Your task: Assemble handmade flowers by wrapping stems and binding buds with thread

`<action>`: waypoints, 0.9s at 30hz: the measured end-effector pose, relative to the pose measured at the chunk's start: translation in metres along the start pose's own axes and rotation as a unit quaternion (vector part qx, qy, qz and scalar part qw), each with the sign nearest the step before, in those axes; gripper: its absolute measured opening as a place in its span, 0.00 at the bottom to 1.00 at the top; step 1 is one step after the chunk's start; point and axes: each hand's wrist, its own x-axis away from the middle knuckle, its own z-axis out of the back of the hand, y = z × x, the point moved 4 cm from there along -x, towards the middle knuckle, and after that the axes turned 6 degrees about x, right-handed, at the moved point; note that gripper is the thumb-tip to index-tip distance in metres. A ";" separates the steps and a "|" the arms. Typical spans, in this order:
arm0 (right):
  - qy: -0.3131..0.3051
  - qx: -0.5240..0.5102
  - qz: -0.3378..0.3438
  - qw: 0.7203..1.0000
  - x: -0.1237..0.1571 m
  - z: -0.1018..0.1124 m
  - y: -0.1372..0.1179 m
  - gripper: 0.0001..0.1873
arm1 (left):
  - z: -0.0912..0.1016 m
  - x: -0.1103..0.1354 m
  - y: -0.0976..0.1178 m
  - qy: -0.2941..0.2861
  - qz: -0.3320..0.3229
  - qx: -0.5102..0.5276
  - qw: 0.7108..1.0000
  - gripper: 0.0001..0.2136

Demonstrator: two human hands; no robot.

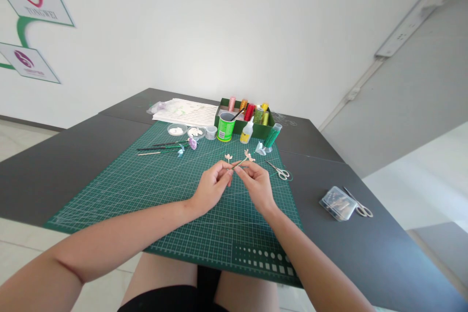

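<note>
Both my hands meet over the middle of the green cutting mat [146,195]. My left hand [212,186] and my right hand [256,180] each pinch a thin stem with small pale paper flowers [245,157] at its far end. The fingertips of both hands are closed on the stem, close together. One tiny pale flower [228,157] lies on the mat just beyond my left fingertips. White-handled scissors [281,171] lie on the mat right of my right hand.
At the mat's far edge stand a green cup [225,126], a glue bottle [247,132], small white dishes [177,130], a purple flower [192,143] with several thin tools, and a green box of glitter tubes [252,114]. A clear plastic case [338,203] and another pair of scissors [360,205] lie on the dark table, right.
</note>
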 end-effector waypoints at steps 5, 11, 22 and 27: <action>0.007 0.001 0.005 1.000 0.001 0.000 0.002 0.17 | 0.001 -0.002 -0.001 -0.003 -0.001 0.000 1.000 0.12; 0.015 0.030 0.023 0.999 -0.001 0.000 0.005 0.15 | 0.003 -0.003 0.000 0.006 -0.008 -0.014 1.000 0.11; -0.044 0.194 0.084 0.976 0.001 0.013 0.001 0.15 | 0.022 -0.020 -0.012 0.044 0.012 -0.088 0.995 0.10; -0.128 0.193 0.071 0.970 0.005 0.015 -0.003 0.16 | 0.025 -0.026 -0.020 -0.020 0.019 -0.198 0.980 0.08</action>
